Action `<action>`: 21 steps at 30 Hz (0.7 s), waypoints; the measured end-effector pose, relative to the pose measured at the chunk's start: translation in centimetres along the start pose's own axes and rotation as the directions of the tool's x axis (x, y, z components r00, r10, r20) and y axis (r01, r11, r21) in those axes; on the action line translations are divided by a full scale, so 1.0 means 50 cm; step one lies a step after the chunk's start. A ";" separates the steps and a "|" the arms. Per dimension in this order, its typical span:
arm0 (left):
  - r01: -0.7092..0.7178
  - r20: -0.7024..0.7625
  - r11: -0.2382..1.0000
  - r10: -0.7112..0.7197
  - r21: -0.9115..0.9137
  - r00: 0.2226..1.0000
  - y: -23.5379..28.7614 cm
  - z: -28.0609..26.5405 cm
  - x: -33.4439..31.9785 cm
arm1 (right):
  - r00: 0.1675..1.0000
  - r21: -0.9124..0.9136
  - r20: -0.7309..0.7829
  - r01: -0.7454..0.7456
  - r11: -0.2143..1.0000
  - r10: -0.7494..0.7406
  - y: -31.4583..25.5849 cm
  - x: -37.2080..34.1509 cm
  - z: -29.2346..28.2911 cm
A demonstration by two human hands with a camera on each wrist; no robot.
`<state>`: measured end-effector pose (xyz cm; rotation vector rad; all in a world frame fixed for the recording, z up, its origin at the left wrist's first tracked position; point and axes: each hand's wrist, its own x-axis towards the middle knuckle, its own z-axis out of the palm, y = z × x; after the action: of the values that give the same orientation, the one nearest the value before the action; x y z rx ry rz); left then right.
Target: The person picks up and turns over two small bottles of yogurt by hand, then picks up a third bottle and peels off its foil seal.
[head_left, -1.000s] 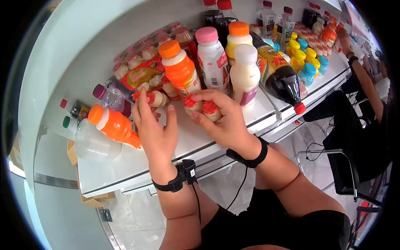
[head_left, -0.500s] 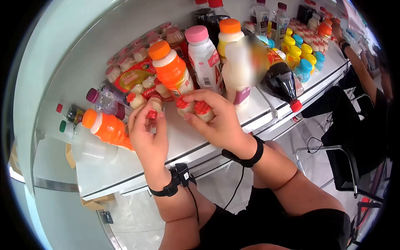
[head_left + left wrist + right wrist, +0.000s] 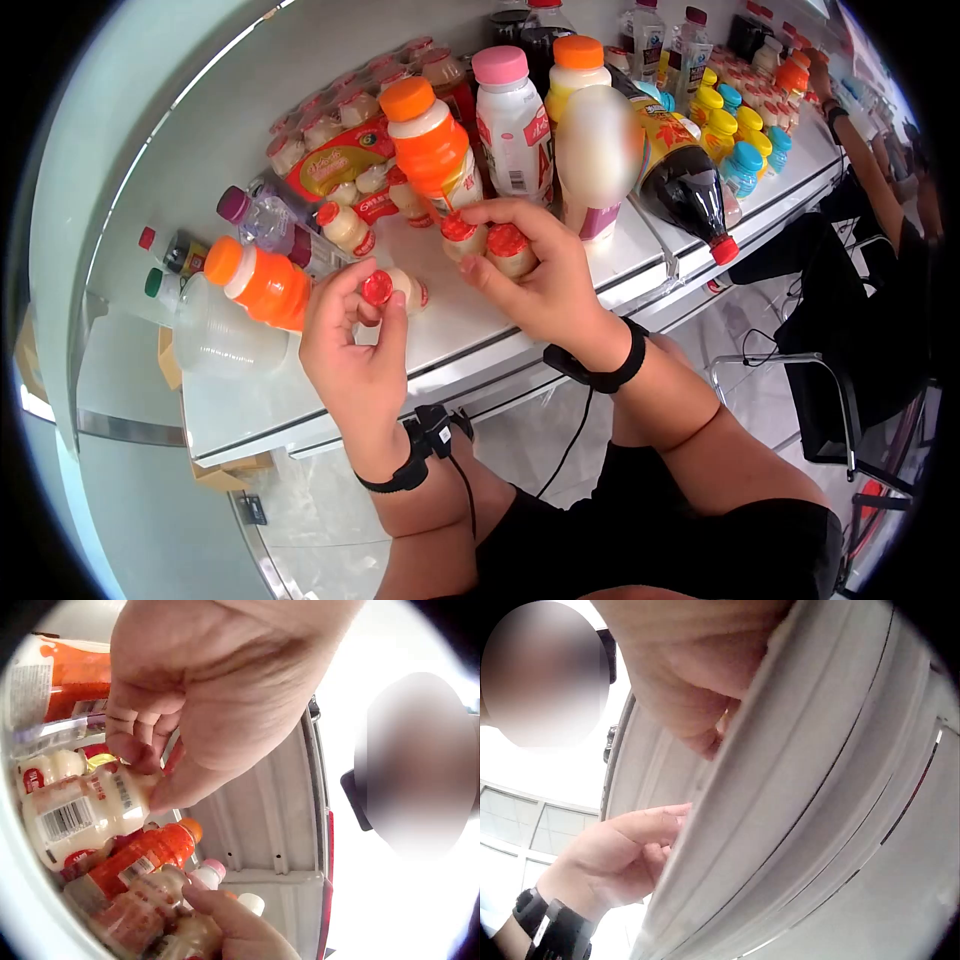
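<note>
My left hand [image 3: 355, 375] pinches the red foil cap of a small yogurt drink bottle [image 3: 408, 292] between thumb and fingers. In the left wrist view that cream-coloured bottle [image 3: 86, 814] is tipped on its side, its barcode label showing. Fingers and thumb of my right hand [image 3: 555, 285] curl round two more small bottles with red foil caps, one [image 3: 460, 240] beside the other [image 3: 510, 252], low over the counter. Another small bottle [image 3: 346, 228] lies behind the left hand. The right wrist view shows the left hand [image 3: 622, 855] past the counter edge; the right hand's bottles are hidden there.
A wrapped pack of small bottles [image 3: 335, 178] sits behind. Orange drink bottles stand [image 3: 430, 150] and lie [image 3: 265, 285] nearby, with a pink-capped bottle [image 3: 513, 130] and a cola bottle [image 3: 685, 190]. A clear plastic tub [image 3: 225, 335] is at left. Another person's arm [image 3: 850, 165] shows far right.
My left hand has taken hold of a small bottle by its cap and drawn it toward the counter's front. The right hand keeps its two bottles in nearly the same place.
</note>
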<state>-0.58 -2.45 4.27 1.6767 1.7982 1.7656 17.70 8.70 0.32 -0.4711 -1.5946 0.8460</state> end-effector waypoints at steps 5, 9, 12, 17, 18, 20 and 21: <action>0.015 -0.006 1.000 -0.015 -0.002 1.000 -0.003 0.001 -0.001 | 1.000 -0.021 -0.012 0.023 1.000 -0.024 0.001 0.000 0.001; -0.001 0.014 0.999 0.000 0.046 1.000 -0.014 0.002 0.002 | 0.999 -0.038 -0.010 0.053 0.998 -0.053 -0.001 0.002 0.000; -0.022 0.031 0.999 0.021 0.043 0.999 -0.022 0.005 0.004 | 0.998 -0.051 -0.015 0.063 0.997 -0.064 -0.002 0.002 0.000; 0.099 0.064 0.991 -0.094 -0.091 0.994 -0.015 0.013 0.004 | 0.998 -0.034 -0.009 0.061 0.998 -0.062 -0.003 0.004 -0.001; 0.115 0.063 0.986 -0.109 -0.116 0.992 -0.023 0.018 0.005 | 0.998 -0.020 -0.009 0.056 0.998 -0.056 -0.002 0.004 -0.001; 0.124 0.032 0.981 -0.121 -0.149 0.992 -0.028 0.026 0.008 | 1.000 0.037 -0.008 -0.024 0.999 0.025 -0.004 0.000 0.001; 0.116 0.004 0.981 -0.117 -0.156 0.993 -0.026 0.032 0.009 | 0.995 0.079 -0.004 -0.099 0.992 0.099 -0.012 -0.002 0.002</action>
<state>-0.39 -0.75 3.02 1.4782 1.6751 1.8104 17.74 8.21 0.69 -0.5000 -1.5348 0.9773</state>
